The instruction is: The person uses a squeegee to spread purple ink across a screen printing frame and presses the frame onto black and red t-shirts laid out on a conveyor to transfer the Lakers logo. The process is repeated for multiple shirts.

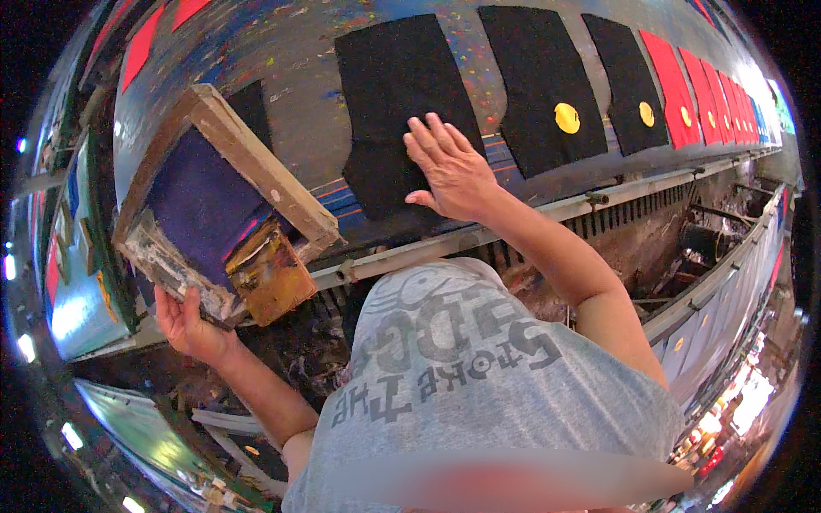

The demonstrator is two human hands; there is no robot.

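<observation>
My left hand (195, 332) grips the near edge of a wooden screen-printing frame (267, 167), its thumb on top and its other fingers partly hidden. The frame is tilted above the table's near edge, and a dark purple mesh (201, 184) fills it. A paint-stained squeegee (278, 282) rests against the mesh inside the frame, beside that hand. Flat on a black cut fabric piece (393, 73) lies my right hand (453, 175), fingers spread and holding nothing. No print shows on the visible part of this piece.
Two black pieces with yellow round prints (567, 118) lie to the right on the long paint-spotted table (299, 77). Beyond them runs a row of red pieces (670, 90). A metal rail (547, 209) follows the near edge. Another table (727, 291) stands at the right.
</observation>
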